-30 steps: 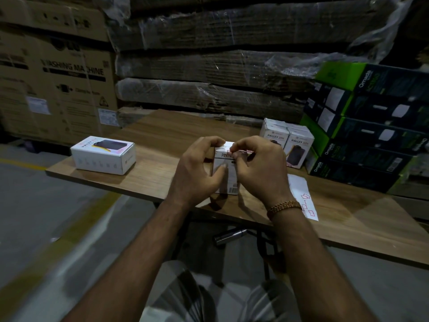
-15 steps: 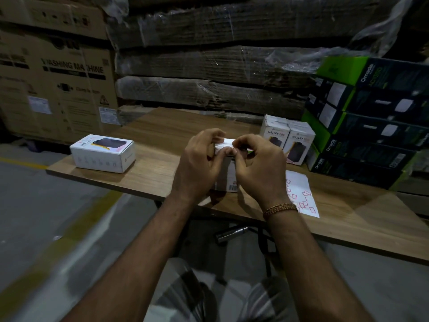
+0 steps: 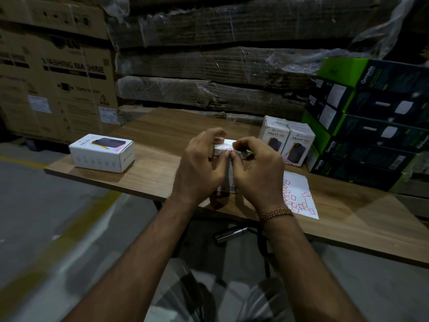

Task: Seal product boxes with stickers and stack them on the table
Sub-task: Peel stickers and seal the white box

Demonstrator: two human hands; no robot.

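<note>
Since half a second ago the hands have barely shifted; the white box they work on stays upright on the table, a small red-edged sticker now showing at its top front edge; the left hand grips the box's left side with curled fingers, the right hand pinches at the sticker, thumbs close together. The table is wood-grained, its near edge over a grey concrete floor with a faded yellow line; left of the held box lies a white Halley box on its side; right of it stand two upright Halley boxes, then stacked green-and-black cartons; a sticker sheet lies just right of it, partly behind the right wrist. Behind the table rise plastic-wrapped cardboard stacks and a washing machine carton. Most of the held box is hidden by the hands; its print is unreadable.
</note>
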